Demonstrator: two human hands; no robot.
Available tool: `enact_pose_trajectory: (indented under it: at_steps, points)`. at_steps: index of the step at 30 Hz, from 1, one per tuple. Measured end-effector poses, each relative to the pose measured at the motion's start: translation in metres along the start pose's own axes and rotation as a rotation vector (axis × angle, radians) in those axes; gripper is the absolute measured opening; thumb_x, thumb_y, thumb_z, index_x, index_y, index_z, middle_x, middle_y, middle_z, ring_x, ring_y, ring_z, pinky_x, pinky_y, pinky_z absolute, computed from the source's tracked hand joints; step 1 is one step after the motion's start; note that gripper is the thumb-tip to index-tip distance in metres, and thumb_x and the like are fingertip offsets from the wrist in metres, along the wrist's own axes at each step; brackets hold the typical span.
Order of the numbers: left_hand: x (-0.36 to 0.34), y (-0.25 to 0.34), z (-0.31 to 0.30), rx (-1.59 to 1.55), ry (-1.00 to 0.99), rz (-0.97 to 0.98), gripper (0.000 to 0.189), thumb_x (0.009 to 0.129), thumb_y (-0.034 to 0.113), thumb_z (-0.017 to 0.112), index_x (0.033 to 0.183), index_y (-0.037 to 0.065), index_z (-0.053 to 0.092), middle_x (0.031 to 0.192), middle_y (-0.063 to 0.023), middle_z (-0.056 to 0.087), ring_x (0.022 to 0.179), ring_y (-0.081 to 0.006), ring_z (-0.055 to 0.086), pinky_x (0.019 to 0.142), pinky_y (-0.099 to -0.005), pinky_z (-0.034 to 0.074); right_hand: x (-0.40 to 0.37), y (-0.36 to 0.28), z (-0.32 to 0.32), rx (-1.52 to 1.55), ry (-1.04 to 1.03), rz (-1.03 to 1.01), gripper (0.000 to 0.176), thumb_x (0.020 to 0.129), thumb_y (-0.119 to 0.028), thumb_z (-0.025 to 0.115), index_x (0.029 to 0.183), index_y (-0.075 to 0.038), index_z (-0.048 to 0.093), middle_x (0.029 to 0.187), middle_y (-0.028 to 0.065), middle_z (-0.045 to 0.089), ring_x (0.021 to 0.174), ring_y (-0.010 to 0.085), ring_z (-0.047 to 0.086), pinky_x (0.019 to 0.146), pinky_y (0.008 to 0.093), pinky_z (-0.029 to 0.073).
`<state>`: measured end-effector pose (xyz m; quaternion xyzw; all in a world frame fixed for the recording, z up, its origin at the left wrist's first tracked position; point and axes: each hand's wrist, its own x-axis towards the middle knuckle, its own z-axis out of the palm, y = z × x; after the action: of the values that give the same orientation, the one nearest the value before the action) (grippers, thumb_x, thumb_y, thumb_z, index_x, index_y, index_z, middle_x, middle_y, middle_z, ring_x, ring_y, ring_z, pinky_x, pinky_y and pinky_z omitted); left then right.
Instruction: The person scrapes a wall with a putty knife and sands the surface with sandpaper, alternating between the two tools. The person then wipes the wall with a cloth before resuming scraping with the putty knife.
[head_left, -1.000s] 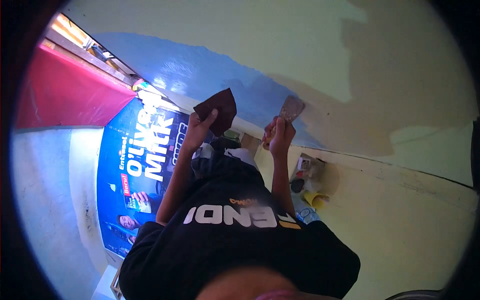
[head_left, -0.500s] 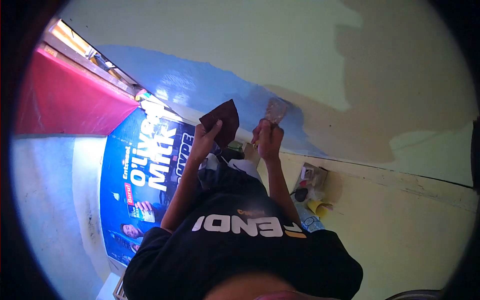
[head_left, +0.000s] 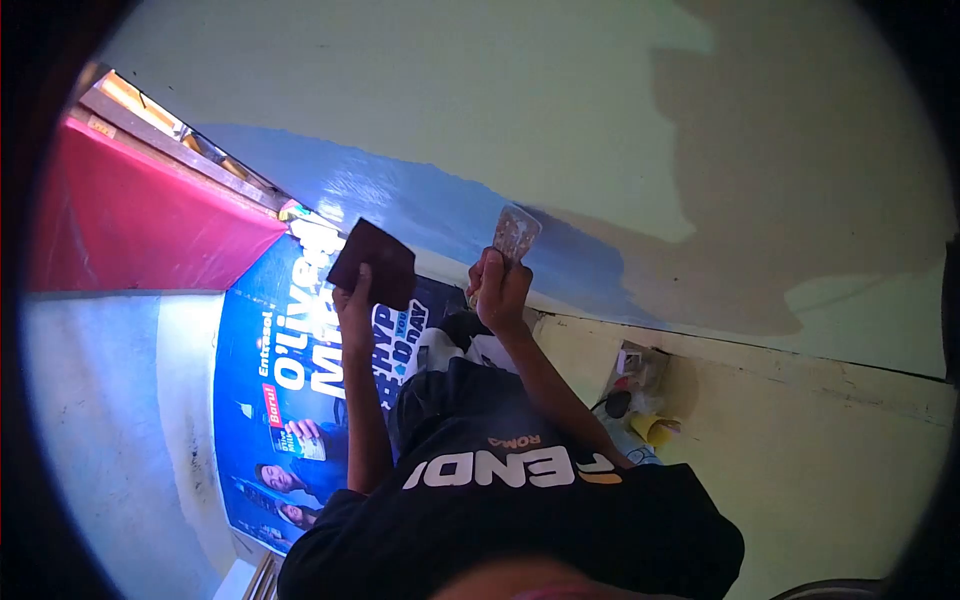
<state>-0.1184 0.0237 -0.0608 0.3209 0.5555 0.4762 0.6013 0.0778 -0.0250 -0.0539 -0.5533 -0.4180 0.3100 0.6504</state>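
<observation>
- My right grip [head_left: 500, 292] is clenched round a scraper [head_left: 516, 236], blade raised; I judge a firm, steady hold best.
- To its left, my left grip [head_left: 355, 306] pinches a dark sheet [head_left: 386, 264].
- Beyond both lies a bluish wall patch [head_left: 400, 188].

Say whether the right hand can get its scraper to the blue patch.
Probably yes: the right hand holds the scraper in front of the blue patch, with nothing visible between them.
</observation>
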Motion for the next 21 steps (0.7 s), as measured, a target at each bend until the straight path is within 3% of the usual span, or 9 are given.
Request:
enact_pose_trajectory:
  at_steps: [1,5,8,9,12,16,21]
  points:
    - [0.001,0.001,-0.005,-0.07,-0.028,0.063,0.039,0.094,0.028,0.062,0.12,-0.001,0.058,0.106,-0.0101,0.065,0.096,-0.0187,0.062,0.087,-0.0353,0.049,-0.001,-0.001,0.002,-0.015,0.001,-0.002,0.042,0.101,-0.022,0.041,0.065,-0.002,0.045,0.054,0.0039,0.045,0.044,0.0096,0.047,0.04,0.0256,0.041]
    - [0.003,-0.01,-0.008,-0.051,0.066,-0.025,0.039,0.093,0.026,0.063,0.12,-0.001,0.057,0.108,-0.0109,0.064,0.099,-0.0196,0.062,0.09,-0.0353,0.048,0.001,-0.014,0.006,0.03,0.037,0.037,0.04,0.101,-0.022,0.042,0.066,-0.002,0.045,0.054,0.0037,0.045,0.044,0.0091,0.047,0.04,0.0255,0.041]
    - [-0.001,-0.003,0.0,-0.069,-0.109,0.023,0.04,0.093,0.027,0.064,0.118,-0.002,0.056,0.107,-0.0108,0.063,0.099,-0.0193,0.061,0.091,-0.0355,0.047,-0.003,0.003,0.002,-0.002,-0.004,0.071,0.039,0.101,-0.022,0.043,0.067,-0.001,0.045,0.054,0.0037,0.045,0.044,0.009,0.047,0.04,0.0253,0.041]
    - [-0.008,0.001,0.007,-0.061,-0.034,-0.002,0.039,0.093,0.028,0.064,0.117,-0.002,0.057,0.105,-0.0108,0.064,0.1,-0.0185,0.061,0.091,-0.0352,0.046,-0.001,-0.002,0.006,0.022,0.003,0.047,0.039,0.101,-0.022,0.043,0.067,-0.002,0.045,0.053,0.0035,0.045,0.044,0.0089,0.046,0.04,0.0253,0.041]
    - [-0.004,-0.01,0.003,0.014,-0.106,-0.049,0.045,0.094,0.029,0.062,0.126,-0.001,0.051,0.117,-0.0123,0.058,0.107,-0.0198,0.059,0.09,-0.0374,0.048,-0.006,-0.006,0.011,0.044,0.039,0.021,0.04,0.101,-0.022,0.042,0.067,-0.002,0.045,0.051,0.0028,0.044,0.043,0.0087,0.045,0.04,0.0253,0.04]
    - [-0.008,-0.005,0.008,0.055,-0.127,-0.009,0.047,0.093,0.029,0.062,0.127,-0.001,0.048,0.117,-0.0129,0.057,0.107,-0.0216,0.058,0.091,-0.0384,0.048,-0.002,0.001,0.008,-0.016,0.027,0.014,0.041,0.101,-0.022,0.041,0.065,-0.003,0.045,0.048,0.0019,0.044,0.041,0.0083,0.044,0.04,0.0253,0.038]
    - [-0.013,-0.007,0.018,-0.032,-0.119,0.025,0.041,0.094,0.03,0.061,0.12,-0.002,0.056,0.108,-0.011,0.063,0.099,-0.0178,0.06,0.086,-0.0328,0.048,0.0,-0.013,0.008,0.035,-0.013,0.054,0.042,0.101,-0.023,0.042,0.063,-0.004,0.047,0.047,0.0025,0.046,0.04,0.0088,0.045,0.04,0.0256,0.037]
